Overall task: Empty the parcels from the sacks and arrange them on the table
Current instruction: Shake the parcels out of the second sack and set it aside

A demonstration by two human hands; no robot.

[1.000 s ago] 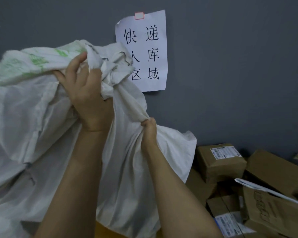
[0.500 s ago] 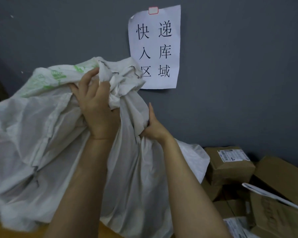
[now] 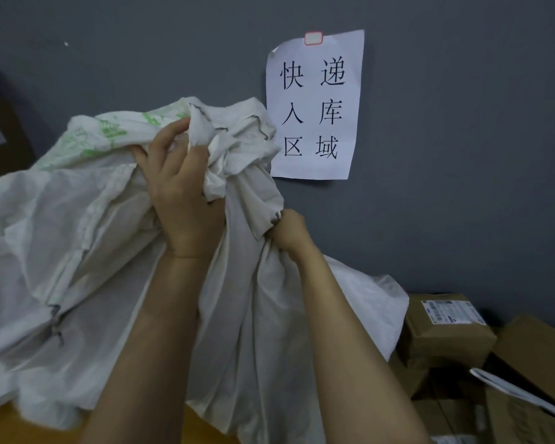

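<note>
White woven sack (image 3: 77, 251), green print near its upper edge, is held raised over the orange table (image 3: 10, 424) with its lower folds resting on the surface. Left hand (image 3: 183, 200) is clenched on the bunched top of the sack; right hand (image 3: 289, 232) is fisted on a fold just below. Cardboard parcels (image 3: 446, 328) lie heaped at right against the grey wall (image 3: 462, 155), which carries a paper notice (image 3: 314, 104).

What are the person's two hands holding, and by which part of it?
Both grip the white sack: the left hand bunches its crumpled top edge, the right hand clenches a fold of cloth just below.
</note>
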